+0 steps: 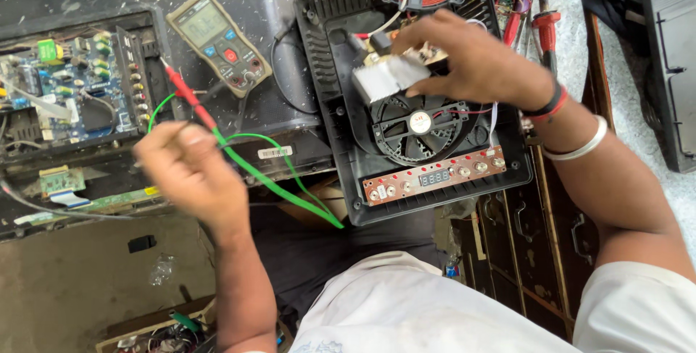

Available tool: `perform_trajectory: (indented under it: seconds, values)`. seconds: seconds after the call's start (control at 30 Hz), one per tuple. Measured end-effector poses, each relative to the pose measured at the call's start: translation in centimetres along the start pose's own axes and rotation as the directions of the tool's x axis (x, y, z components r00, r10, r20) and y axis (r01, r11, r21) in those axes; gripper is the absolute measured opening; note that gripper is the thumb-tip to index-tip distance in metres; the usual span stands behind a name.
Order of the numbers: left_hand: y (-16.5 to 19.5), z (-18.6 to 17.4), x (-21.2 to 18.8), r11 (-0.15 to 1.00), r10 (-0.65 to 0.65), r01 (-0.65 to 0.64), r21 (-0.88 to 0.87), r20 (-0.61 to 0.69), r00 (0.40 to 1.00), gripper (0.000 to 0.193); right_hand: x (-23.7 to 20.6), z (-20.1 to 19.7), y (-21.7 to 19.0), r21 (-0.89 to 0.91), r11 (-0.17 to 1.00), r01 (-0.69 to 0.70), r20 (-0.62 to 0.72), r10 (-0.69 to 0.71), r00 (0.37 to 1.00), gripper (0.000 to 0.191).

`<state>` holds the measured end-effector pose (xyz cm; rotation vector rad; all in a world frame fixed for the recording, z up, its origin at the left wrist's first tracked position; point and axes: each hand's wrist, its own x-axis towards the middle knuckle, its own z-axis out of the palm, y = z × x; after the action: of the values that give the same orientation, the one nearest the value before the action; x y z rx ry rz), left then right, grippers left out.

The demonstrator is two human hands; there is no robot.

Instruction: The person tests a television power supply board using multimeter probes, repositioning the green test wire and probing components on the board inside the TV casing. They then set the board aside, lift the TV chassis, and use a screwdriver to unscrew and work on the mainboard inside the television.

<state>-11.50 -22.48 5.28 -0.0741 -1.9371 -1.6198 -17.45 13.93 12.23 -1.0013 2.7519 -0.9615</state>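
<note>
Pinching the red pencil-shaped meter probe with its thin green wire at centre left of the frame, the left hand is closed around it, and I judge the tip could slip and touch wrong contacts. Farther, at upper centre, the right hand is curled on the grey ribbed metal heat sink above the round black fan inside the opened black plastic cooker housing; lifted carelessly, it may strain the wires.

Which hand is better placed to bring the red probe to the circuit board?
Left, probably: the left hand already grips the red probe, while the right hand is occupied holding the metal heatsink.
</note>
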Motion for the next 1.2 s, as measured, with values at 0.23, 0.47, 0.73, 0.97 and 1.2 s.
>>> perform_trajectory:
  seconds: [0.23, 0.47, 0.73, 0.97, 1.2]
  values:
    - [-2.8, -4.7, -0.8, 0.972, -0.140, 0.147, 0.182, -0.048, 0.989, 0.014, 0.0, 2.0, -0.6, -0.163, 0.986, -0.040, 0.044, 0.048, 0.998, 0.066]
    - [2.1, -4.2, -2.1, 0.932, 0.031, -0.028, 0.362, -0.003, 1.000, 0.012, -6.8, -2.0, 2.2, 0.154, 0.982, -0.114, -0.374, 0.164, 0.913, 0.027]
    - [4.6, 8.7, 0.1, 0.868, 0.150, -0.437, 0.236, 0.714, 0.684, 0.059, -8.9, 1.4, 4.2, 0.085, 0.962, -0.259, -0.468, 0.268, 0.842, 0.029]
    - [3.4, 11.9, 2.2, 0.774, -0.040, -0.456, 0.439, 0.753, 0.657, 0.075, -8.6, 2.0, 3.1, -0.018, 0.971, -0.237, -0.503, 0.196, 0.842, 0.031]
    - [2.3, 11.4, 2.6, 0.843, 0.127, -0.440, 0.309, 0.680, 0.722, 0.053, -8.4, 2.3, 3.8, 0.001, 0.950, -0.312, -0.539, 0.263, 0.800, 0.035]
